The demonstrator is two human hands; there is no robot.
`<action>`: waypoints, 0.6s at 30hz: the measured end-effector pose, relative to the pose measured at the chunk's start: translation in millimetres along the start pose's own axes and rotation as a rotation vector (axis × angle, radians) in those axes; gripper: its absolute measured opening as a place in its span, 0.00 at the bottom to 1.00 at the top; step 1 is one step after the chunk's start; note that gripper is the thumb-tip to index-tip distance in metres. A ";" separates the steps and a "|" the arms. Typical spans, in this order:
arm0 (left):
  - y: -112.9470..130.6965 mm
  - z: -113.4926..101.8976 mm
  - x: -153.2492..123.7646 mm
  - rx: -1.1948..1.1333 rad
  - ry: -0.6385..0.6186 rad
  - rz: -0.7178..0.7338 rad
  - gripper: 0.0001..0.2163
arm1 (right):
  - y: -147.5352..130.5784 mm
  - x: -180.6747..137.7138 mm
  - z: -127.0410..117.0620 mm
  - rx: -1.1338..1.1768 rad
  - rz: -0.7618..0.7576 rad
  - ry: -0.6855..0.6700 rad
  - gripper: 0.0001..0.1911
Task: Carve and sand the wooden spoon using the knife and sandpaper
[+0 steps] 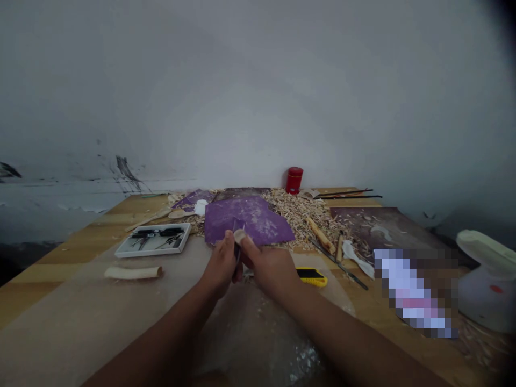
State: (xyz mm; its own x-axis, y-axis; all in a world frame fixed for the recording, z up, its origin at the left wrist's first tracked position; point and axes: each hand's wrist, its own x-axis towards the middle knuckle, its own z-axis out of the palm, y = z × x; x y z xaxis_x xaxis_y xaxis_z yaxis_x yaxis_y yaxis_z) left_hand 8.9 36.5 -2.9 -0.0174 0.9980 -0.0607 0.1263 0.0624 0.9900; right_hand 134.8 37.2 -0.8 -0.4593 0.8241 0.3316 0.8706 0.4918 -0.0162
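Observation:
Close together above the middle of the table, both my hands are closed. My left hand (221, 266) grips a thin dark piece (237, 250), perhaps a blade or a strip; its kind is not clear. A small, pale, rounded wooden piece (239, 235) shows at the thumb of my right hand (276, 269), which is wrapped round it. My fingers hide most of both things. Just right of my right hand lies a yellow and black utility knife (312, 276), partly covered by that hand. Purple sandpaper (245, 215) lies beyond my fingers.
At left are a white tray of tools (151, 242), a pale wooden piece (133, 272) and a wooden spoon (177, 214). Wood shavings (306, 215) surround a red canister (294, 180) by the wall. A long file (346, 271) and a white spray bottle (486, 285) are at right.

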 end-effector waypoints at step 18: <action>1.9 2.0 -4.7 -0.138 -0.146 0.012 0.24 | 56.3 8.9 -10.3 1.624 0.222 0.209 0.22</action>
State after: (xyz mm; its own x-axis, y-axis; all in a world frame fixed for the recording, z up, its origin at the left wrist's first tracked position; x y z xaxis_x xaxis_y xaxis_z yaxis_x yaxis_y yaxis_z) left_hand 11.2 32.0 -1.0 0.1286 0.9901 -0.0562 -0.0117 0.0582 0.9982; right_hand 181.5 69.4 11.0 -0.2114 0.9304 0.2994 -0.2320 0.2498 -0.9401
